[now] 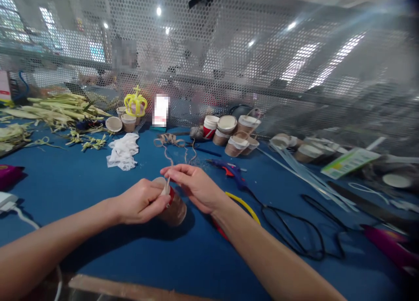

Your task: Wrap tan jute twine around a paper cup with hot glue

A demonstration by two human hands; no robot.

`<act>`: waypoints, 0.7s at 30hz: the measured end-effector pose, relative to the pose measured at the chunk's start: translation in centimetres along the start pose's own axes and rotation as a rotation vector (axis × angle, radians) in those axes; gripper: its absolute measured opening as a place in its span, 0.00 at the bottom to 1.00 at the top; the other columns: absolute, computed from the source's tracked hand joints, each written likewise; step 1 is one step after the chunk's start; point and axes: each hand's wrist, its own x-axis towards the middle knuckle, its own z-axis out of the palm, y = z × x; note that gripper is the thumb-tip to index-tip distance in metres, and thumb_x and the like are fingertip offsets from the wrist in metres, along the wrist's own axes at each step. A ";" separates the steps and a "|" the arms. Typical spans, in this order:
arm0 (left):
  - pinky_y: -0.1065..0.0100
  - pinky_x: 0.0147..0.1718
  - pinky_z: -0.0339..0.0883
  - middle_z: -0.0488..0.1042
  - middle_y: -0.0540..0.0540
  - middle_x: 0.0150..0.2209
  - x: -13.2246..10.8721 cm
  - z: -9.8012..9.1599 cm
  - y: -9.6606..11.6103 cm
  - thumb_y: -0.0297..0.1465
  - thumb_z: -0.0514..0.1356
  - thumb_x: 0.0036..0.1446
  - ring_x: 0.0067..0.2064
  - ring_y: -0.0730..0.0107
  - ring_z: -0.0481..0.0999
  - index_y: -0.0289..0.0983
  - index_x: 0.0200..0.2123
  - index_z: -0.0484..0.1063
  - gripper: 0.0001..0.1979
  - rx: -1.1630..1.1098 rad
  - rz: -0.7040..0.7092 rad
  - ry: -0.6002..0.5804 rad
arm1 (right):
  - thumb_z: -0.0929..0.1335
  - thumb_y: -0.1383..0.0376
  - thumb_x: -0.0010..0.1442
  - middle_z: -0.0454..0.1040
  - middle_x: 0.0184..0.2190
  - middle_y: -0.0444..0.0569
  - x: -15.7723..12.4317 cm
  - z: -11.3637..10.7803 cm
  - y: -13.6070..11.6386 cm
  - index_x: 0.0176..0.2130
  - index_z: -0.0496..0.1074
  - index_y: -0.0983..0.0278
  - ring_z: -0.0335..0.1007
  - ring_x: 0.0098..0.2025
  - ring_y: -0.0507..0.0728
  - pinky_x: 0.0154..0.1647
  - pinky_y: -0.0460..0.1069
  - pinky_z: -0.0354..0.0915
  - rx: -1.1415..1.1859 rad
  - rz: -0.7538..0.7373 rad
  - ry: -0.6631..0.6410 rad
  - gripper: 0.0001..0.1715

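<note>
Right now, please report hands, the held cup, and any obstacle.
Left hand gripping brown cup, tilted. Right hand pinching twine close to it. Glue gun nearby, touching neither hand.

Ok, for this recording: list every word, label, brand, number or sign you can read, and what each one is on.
None can be read with certainty.
Green-and-white card, right: print too blurred.
Upright screen, back: pixelated, unreadable.
Red-and-white cup, back: pale marks, no legible lettering.
Held cup: red patch, nothing legible.
Pink-and-white box, left edge: red strip, too blurred.
</note>
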 end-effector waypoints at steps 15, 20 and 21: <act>0.77 0.17 0.49 0.60 0.54 0.16 0.5 0.6 -0.5 0.45 0.52 0.52 0.17 0.81 0.55 0.30 0.21 0.65 0.22 -0.735 -0.776 0.091 | 0.68 0.60 0.52 0.73 0.27 0.44 -1.9 -1.3 0.0 0.29 0.70 0.64 0.68 0.32 0.51 0.38 0.48 0.62 -0.247 -0.332 0.259 0.09; 0.77 0.18 0.50 0.61 0.54 0.17 0.6 0.4 -0.1 0.45 0.52 0.52 0.18 0.81 0.55 0.30 0.22 0.65 0.22 -0.732 -0.785 0.085 | 0.67 0.60 0.53 0.73 0.28 0.45 -2.1 -1.2 -0.2 0.29 0.70 0.64 0.68 0.32 0.51 0.37 0.47 0.63 -0.360 -0.323 0.293 0.09; 0.77 0.18 0.50 0.61 0.54 0.17 0.6 0.4 -0.1 0.45 0.52 0.52 0.18 0.81 0.55 0.30 0.22 0.65 0.22 -0.734 -0.776 0.084 | 0.67 0.60 0.53 0.73 0.28 0.45 -2.1 -1.1 -0.2 0.29 0.69 0.65 0.68 0.32 0.51 0.37 0.47 0.63 -0.382 -0.314 0.298 0.09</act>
